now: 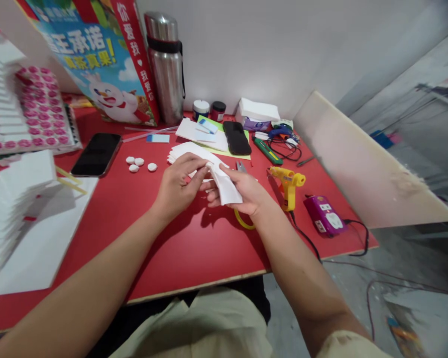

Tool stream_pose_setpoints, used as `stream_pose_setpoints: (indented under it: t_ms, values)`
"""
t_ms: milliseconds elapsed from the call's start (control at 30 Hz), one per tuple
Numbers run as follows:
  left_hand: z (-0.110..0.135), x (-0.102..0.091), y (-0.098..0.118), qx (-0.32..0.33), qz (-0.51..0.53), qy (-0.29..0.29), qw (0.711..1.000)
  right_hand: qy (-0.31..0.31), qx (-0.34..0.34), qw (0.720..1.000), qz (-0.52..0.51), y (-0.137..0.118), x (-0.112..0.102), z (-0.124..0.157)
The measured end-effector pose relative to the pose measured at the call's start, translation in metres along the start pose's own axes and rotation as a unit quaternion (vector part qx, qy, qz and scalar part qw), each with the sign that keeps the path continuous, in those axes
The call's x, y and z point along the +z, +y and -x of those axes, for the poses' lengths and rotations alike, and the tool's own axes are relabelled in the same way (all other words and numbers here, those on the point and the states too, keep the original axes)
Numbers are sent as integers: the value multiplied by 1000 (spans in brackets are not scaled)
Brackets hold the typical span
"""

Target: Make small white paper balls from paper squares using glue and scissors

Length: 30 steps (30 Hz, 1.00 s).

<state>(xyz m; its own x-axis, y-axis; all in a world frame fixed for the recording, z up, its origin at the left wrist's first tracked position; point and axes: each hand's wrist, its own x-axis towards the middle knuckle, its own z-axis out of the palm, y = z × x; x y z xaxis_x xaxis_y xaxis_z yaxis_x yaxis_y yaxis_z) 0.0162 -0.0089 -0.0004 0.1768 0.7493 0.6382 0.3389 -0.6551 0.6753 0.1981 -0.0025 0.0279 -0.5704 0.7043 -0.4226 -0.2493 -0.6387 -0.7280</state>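
Over the middle of the red table [194,248], both of my hands hold white paper strips. My right hand [242,191] grips a folded white strip [226,186] between thumb and fingers. My left hand [179,181] is closed, pinching the top end of the same strip near a fanned stack of white strips [184,150] that lies just behind. Scissors with a yellow handle [242,219] lie partly hidden under my right hand.
A yellow glue gun [288,181] and purple power strip [324,214] lie to the right. Two black phones [97,154] [236,137], several white pebbles [139,163], a steel flask [167,69], small jars, a printed box and stacked white foam pieces [15,199] surround the hands.
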Motion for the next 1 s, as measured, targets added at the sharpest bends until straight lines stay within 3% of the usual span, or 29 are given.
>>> stream_pose_setpoints:
  t_ms: [200,467,567,700,900,1000]
  values:
    - [1,1,-1,-1,0,-6,1000,-50,3,998,-33,1,0,2]
    - [0,2,4,-33,20,19,999,38,-124,986,105,11,5,2]
    - [1,3,5,-55,23,27,998,94,-192,960,182,13,9,2]
    - [2,5,6,-71,34,39,996,162,-271,901,297,18,8,-3]
    - [4,8,8,-77,37,48,995,209,-322,869,311,24,5,-7]
    - [6,11,8,-70,23,45,996,240,-362,820,373,25,8,-6]
